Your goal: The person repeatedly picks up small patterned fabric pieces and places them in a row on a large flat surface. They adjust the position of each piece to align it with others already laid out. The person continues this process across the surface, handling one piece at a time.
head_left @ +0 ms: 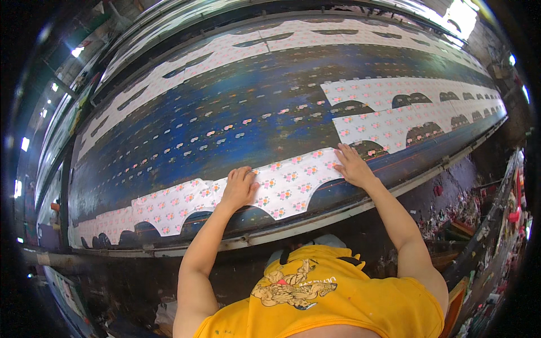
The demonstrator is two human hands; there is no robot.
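Note:
A white cut fabric piece (290,186), printed with small pink and orange flowers, lies along the near edge of a long dark table (225,147). Its lower edge is cut in deep curves. My left hand (240,187) rests on its left part, fingers stretched forward and thumb out to the right. At its upper right corner lies my right hand (353,167), fingers spread over the corner and the table. To the left, another printed fabric piece (163,208) lies flat, meeting or overlapping this one near my left hand. Neither palm shows.
More printed fabric pieces (375,124) lie in rows at the right, and another row (220,48) runs along the far side. Small flower prints mark the blue-stained tabletop between them. A metal rail (338,216) edges the table near me. Coloured scraps (451,211) litter the lower right.

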